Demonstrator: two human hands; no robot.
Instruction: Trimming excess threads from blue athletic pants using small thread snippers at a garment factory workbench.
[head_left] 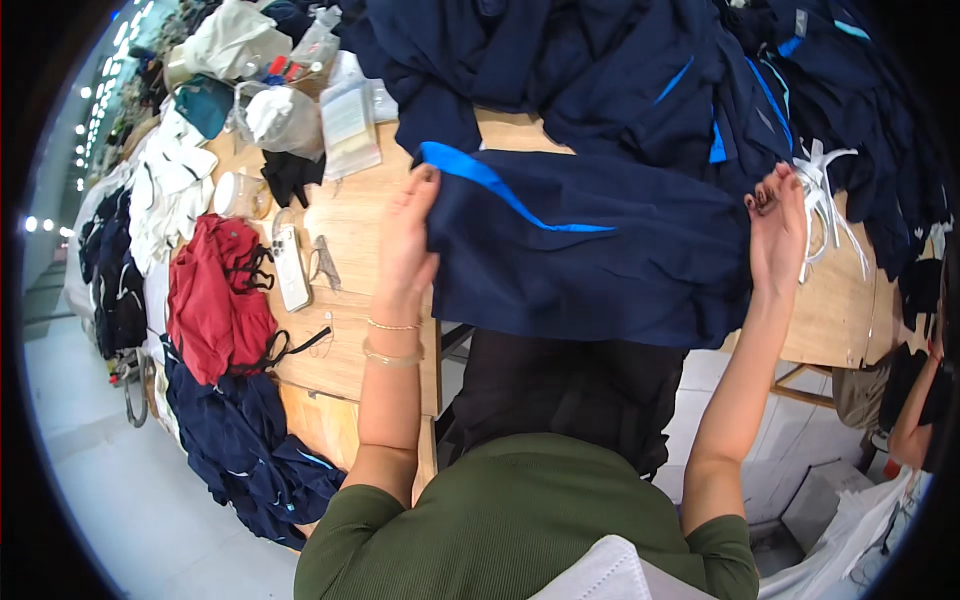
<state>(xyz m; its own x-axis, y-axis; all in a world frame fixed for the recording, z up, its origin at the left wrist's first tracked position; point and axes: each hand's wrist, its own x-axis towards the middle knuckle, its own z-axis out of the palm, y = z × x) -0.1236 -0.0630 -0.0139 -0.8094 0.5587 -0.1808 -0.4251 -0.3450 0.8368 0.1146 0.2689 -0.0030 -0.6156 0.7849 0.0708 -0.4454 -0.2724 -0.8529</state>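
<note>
A navy garment piece (590, 275) with a bright blue curved stripe is stretched sideways in front of me, above the table's near edge and my lap. My left hand (408, 225) grips its left edge close to the upper corner, where the stripe begins. At the other end, my right hand (778, 225) has its fingers curled on the upper right edge. The fabric hangs between both hands with soft folds, and its lower side droops. Part of the fingers behind the cloth is hidden.
A heap of navy garments (560, 70) covers the table's far side. White ties (825, 205) lie right of my right hand. Leftward on the wooden table (350, 230) are a phone (291, 268), small scissors (323, 262), a red garment (215, 300), a jar (240, 195) and plastic bags (282, 120).
</note>
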